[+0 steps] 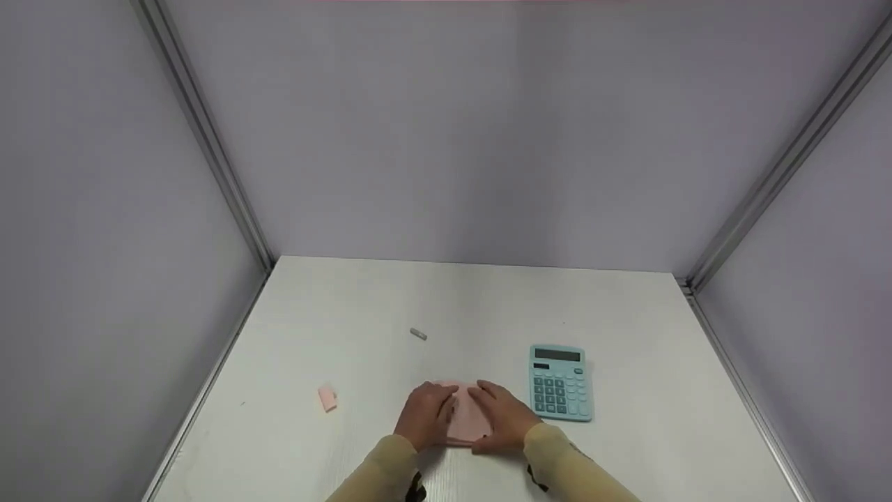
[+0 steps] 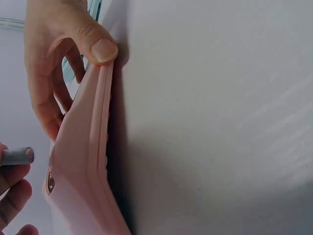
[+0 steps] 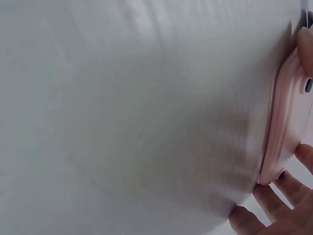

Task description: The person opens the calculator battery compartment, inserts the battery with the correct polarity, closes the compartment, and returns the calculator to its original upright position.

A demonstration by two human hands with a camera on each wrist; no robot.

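Note:
A pink calculator [image 1: 468, 422] lies face down on the white table, with small dark feet showing on its back in the right wrist view. My right hand [image 1: 507, 417] grips its right side, thumb on the near edge and fingers spread toward the far edge. At its left side is my left hand [image 1: 425, 413], pinching a small grey battery [image 2: 16, 156] over the calculator's back. In the left wrist view a small recess shows at the calculator's far edge, close to the battery. The head view hides the held battery behind the fingers.
Another small battery [image 1: 418, 334] lies on the table beyond my left hand. A small pink battery cover [image 1: 327, 398] lies off to the left. Right of my right hand is a light blue calculator [image 1: 561, 383], face up. Grey panels [image 1: 446, 139] enclose the table at the back and sides.

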